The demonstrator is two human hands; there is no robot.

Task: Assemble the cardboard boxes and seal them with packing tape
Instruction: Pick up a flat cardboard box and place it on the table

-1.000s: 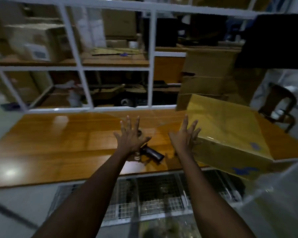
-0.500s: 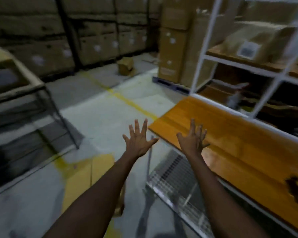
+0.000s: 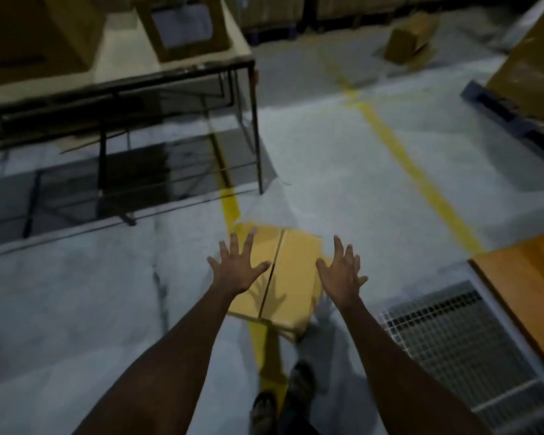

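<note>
The flattened cardboard box lay on the concrete floor just ahead of your feet, across a yellow painted line, with a dark crease running down its middle. It looked like a folded blank, so you could expect it to be light, fairly stiff across the panels and floppy along that crease; lifted by one corner, it would likely sag or swing open. The better hold would have been the two long outer edges, one hand to each, or a pinch along the near edge where it stood slightly proud of the floor. The surface seemed smooth and might slide under flat palms.

Your left hand and right hand were both spread wide, fingers splayed and holding nothing, hovering over the box; their shadows fell on it, so they probably weren't touching it yet, though the blur made that hard to settle.

The near end of the box was partly covered by your forearms, and whether more than one blank was stacked there I couldn't tell. No tape or dispenser showed. Only a corner of the wooden bench was in frame at right, above a metal grate. A dark-framed table with boxes stood far left, and another small carton lay well off on the floor
</note>
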